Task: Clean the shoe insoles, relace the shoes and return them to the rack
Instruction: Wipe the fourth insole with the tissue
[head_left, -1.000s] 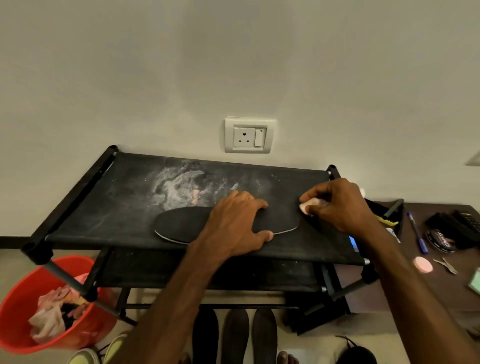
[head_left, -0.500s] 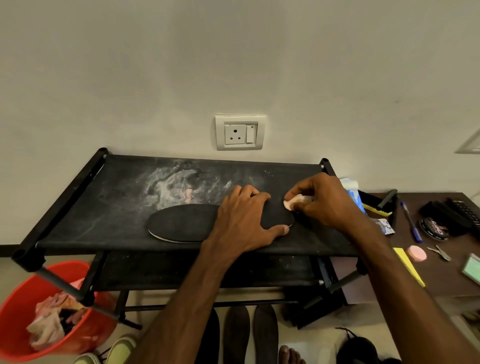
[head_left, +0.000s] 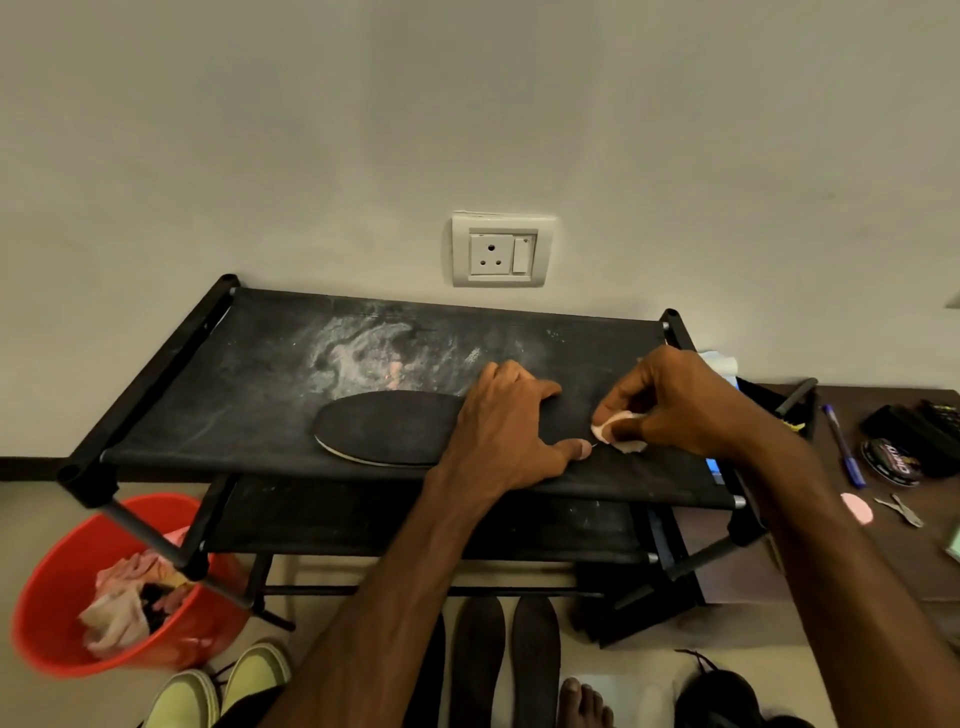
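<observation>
Black insole (head_left: 384, 428) flat on rack (head_left: 208, 410) top shelf, long axis 9 to 3 o'clock, left hand (head_left: 511, 431) pressing it down, fingers close together, thumb splayed toward 6 o'clock, right hand (head_left: 675, 405) pinching pale pad (head_left: 623, 423) at insole's 3 o'clock tip, red bucket (head_left: 57, 597) at 7 o'clock.

— What is on the pale wall (head_left: 467, 104)?
— A white socket plate (head_left: 500, 250) with one switch at its right.
— And on the floor at the left?
— A red bucket (head_left: 47, 613) with crumpled pinkish cloths (head_left: 124, 603) inside it.
— On the right side?
— A brown table (head_left: 883, 551). A blue pen (head_left: 842, 446) lies on it, with a round black tin (head_left: 892, 462) just beside it. Nearer the camera lie a pink disc (head_left: 857, 508) and, close by, a small metal tool (head_left: 901, 510).
</observation>
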